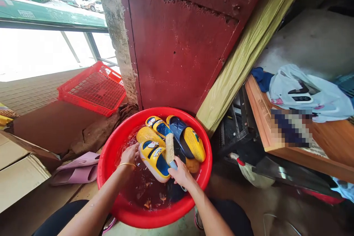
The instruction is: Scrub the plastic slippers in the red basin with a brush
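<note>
The right hand [181, 173] grips a blue-handled scrub brush [170, 148] over a yellow-and-blue slipper [154, 158] inside the red basin [151, 222]; the left hand's [129, 155] half-curled fingers meet the slipper's left side, whether gripping I cannot tell.

Carrier: rnd. red plastic basin [103, 162], set on flr. [151, 232], part-filled w/ water [135, 191]. Contents: several yellow-and-blue slide sandals [155, 155], piled twd. far & R. sides, some overlapping; orange-brown bits [148, 204] in near-side water. L. of basin, at flr. level: mauve slides [79, 171], cardboard [22, 180].
</note>
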{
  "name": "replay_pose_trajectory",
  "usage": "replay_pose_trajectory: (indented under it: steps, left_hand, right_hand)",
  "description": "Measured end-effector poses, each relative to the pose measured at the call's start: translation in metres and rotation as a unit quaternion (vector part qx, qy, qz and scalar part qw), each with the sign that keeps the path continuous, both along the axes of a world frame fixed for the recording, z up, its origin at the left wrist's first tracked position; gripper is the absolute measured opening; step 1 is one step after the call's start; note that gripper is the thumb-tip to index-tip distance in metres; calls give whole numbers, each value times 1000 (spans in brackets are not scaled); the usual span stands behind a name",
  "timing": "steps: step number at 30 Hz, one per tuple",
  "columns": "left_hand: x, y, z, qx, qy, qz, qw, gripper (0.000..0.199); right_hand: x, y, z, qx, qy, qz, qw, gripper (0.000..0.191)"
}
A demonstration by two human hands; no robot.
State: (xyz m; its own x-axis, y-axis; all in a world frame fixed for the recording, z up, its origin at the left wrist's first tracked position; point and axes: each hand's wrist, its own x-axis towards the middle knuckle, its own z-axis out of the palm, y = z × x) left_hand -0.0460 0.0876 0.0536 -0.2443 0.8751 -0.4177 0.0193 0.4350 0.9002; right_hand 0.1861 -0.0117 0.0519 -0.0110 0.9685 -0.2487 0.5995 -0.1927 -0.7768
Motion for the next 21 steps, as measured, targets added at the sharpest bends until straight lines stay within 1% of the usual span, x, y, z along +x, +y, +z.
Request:
replay_pose_trajectory:
  steps: [2, 4, 5, 7, 9, 11, 14, 16, 18, 21]
  left_hand:
    - [8, -7, 4, -10, -54, -7, 998, 49]
    - [22, -22, 8, -20, -145, -21, 989, 51]
    - [29, -30, 9, -26, -199, -31, 979, 55]
    - [41, -47, 12, -38, -269, -43, 961, 66]
    - [48, -59, 16, -41, -312, -48, 948, 71]
    - [49, -65, 23, -42, -342, -64, 937, 71]
    - [48, -67, 35, -28, -343, -115, 932, 72]
    - [50, -67, 41, -3, -328, -151, 933, 75]
    - [56, -66, 46, 23, -299, -158, 941, 79]
    - [64, -59, 47, 52, -219, -108, 968, 77]
  right_hand:
    - [-5, 0, 0, -20, 72, -45, 996, 45]
    - [-10, -1, -1, -31, 108, -68, 991, 45]
    - [-12, -2, 0, -36, 112, -67, 991, 45]
    - [-13, -5, 3, -41, 130, -58, 989, 44]
    - [-12, -10, 8, -39, 181, -43, 982, 47]
    - [-10, -16, 16, -36, 251, -20, 967, 52]
    - [-12, -27, 25, -52, 335, 13, 941, 59]
    - [-15, -31, 25, -61, 365, 13, 929, 60]
    - [-17, -32, 22, -55, 354, -12, 934, 61]
    - [-13, -28, 18, -8, 262, -83, 961, 61]
